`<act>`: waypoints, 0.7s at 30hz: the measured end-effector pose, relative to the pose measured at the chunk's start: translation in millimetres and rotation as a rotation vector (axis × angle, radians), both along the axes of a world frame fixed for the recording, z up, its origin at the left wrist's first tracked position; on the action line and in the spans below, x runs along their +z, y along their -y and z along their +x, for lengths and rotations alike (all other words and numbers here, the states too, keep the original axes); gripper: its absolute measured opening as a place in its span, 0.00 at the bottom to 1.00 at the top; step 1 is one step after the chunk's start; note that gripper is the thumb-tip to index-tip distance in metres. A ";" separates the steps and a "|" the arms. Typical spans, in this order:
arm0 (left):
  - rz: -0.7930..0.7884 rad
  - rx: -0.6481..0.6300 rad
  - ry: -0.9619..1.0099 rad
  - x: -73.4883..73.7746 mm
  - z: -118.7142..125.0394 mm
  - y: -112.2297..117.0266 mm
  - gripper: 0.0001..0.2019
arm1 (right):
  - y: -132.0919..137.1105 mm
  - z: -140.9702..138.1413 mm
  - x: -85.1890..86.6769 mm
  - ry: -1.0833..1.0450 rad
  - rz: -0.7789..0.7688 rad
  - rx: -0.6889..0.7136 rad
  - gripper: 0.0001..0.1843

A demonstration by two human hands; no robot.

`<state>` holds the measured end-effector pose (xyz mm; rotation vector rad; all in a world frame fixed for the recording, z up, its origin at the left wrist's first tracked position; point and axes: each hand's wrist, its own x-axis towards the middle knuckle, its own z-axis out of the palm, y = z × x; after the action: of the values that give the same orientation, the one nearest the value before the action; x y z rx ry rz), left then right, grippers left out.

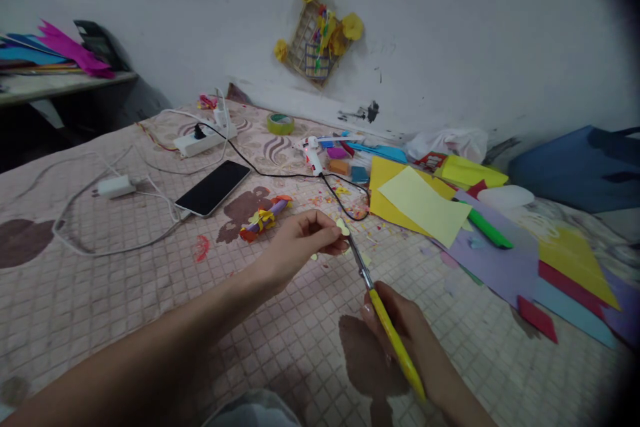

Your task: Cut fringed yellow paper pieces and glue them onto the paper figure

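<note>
My left hand [303,240] pinches a small pale yellow paper piece [343,227] between thumb and fingers above the patterned bedsheet. My right hand [400,330] grips yellow-handled scissors [387,323], and their metal blades [361,265] point up at the paper piece and touch its edge. A small craft roll [263,217] with yellow, orange and purple paper lies just left of my left hand. Tiny paper scraps [345,203] litter the sheet beyond the hands.
Sheets of yellow, purple, red and blue paper [425,203] lie at right with a green marker [487,229]. A glue gun [313,153], its black cable, a phone [214,188], a power strip [203,140], a charger [114,187] and a tape roll [280,123] lie farther back. A blue bag [575,163] sits by the wall.
</note>
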<state>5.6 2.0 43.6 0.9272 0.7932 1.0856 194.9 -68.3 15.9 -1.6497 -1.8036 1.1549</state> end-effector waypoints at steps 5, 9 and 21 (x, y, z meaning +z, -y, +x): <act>0.010 0.002 -0.022 -0.4 -0.9 -1.8 0.06 | 0.3 0.2 1.1 0.002 -0.004 0.004 0.13; 0.007 0.004 -0.034 0.2 -1.3 -1.9 0.06 | 0.4 0.9 -1.2 -0.030 -0.009 -0.012 0.13; 0.002 0.013 -0.026 0.4 -3.0 -3.7 0.07 | 0.6 0.9 -1.8 -0.006 -0.009 -0.024 0.13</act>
<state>2.6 5.7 44.0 0.9405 0.8213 1.0877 195.8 -68.9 14.1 -1.6669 -1.7725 1.1582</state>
